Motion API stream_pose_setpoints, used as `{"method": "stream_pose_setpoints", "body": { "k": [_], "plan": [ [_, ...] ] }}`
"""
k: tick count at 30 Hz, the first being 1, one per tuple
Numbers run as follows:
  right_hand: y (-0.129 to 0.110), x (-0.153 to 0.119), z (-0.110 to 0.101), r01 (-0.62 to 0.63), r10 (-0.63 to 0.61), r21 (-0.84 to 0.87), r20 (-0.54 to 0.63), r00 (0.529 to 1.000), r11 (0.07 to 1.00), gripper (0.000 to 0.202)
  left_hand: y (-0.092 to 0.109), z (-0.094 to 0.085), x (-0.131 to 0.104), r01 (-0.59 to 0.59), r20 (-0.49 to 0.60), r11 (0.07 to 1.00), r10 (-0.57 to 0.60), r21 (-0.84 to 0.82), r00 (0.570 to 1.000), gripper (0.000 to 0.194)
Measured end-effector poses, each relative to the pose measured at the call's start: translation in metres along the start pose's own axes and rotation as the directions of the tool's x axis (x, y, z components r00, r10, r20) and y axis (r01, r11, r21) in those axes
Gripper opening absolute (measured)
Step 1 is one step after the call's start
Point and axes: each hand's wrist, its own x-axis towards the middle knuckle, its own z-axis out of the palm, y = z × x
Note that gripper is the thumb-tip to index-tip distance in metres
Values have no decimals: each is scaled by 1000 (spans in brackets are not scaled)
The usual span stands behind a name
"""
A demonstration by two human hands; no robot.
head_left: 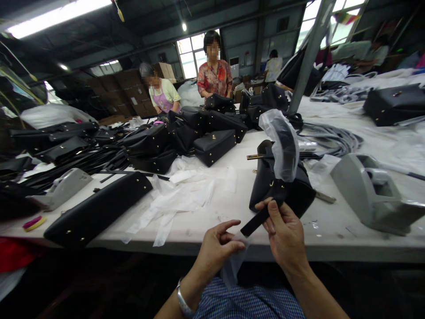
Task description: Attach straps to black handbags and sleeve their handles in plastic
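Observation:
My right hand [286,230] pinches a flat black strap [255,223] between thumb and fingers, near the table's front edge. The strap's free end points down and left toward my left hand [219,248]. Thumb and fingers of that left hand close on a thin white translucent wrapping sheet [233,268], which hangs over my lap. Just beyond my right hand a black handbag [300,192] rests on the table. Its raised handle is wrapped in a translucent white sleeve [282,144]. Whether the strap joins the bag is hidden behind my fingers.
Grey tape dispensers stand at right [368,195] and left [71,186]. A black bag [99,208] lies front left, beside loose white sheets [186,195]. More black handbags [215,144] are heaped mid-table. A metal post [310,57] rises behind. Two people [215,77] work across the table.

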Motion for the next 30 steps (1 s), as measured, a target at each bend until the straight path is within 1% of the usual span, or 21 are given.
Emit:
{"method": "stream_pose_setpoints", "body": {
  "k": [5,11,14,17,20,23,26,28,30],
  "plan": [
    [0,1,-3,-26,26,-1,31,999,1000,20,2,2,0,13,-5,999,-14,-39,1000,57],
    [1,2,-6,-41,42,-18,55,998,999,20,10,10,5,-7,-6,998,7,-61,1000,52],
    [1,2,-10,-60,65,-71,69,996,996,22,14,17,11,-41,-16,995,39,-92,999,41],
    [-1,4,-13,-82,92,-125,74,993,989,25,21,27,19,-95,19,991,97,-91,995,27],
    [-5,7,-15,-92,106,-164,75,992,982,30,29,40,28,-168,41,983,171,-79,984,23],
    [-8,10,-17,-91,102,-173,56,993,981,36,36,53,38,-244,10,966,246,-83,969,22],
    [-9,12,-22,-87,91,-184,13,996,979,44,42,64,47,-358,-20,926,358,-120,933,16],
    [-11,14,-27,-80,79,-252,-12,997,964,49,47,72,54,-396,-46,906,394,-153,918,16],
    [-14,16,-32,-57,53,-356,-21,998,933,53,51,79,60,-397,-72,903,390,-167,918,18]
  ]
}}
